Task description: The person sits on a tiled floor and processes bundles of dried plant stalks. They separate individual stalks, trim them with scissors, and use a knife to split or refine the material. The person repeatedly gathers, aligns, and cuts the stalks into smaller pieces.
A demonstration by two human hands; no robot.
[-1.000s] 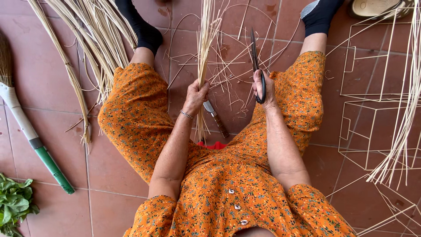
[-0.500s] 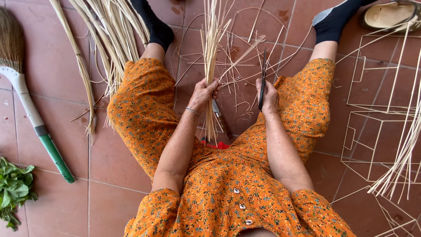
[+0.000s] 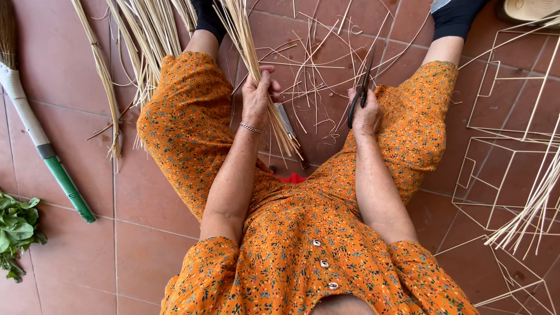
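Terracotta tiled floor [image 3: 76,256] fills the view, with a person in an orange flowered dress [image 3: 303,245] seated on it, legs spread. Loose pale straw stalks [image 3: 140,35] lie fanned beside the left leg, and thin wire box frames [image 3: 507,146] rest near the right leg. A broom with a white and green handle [image 3: 44,149] lies at far left. The left hand [image 3: 256,96] is closed around a tilted bundle of pale straw [image 3: 265,99] between the knees. The right hand [image 3: 366,114] grips black-handled scissors [image 3: 359,93], blades pointing away. Cut straw scraps [image 3: 321,64] litter the tiles between the legs.
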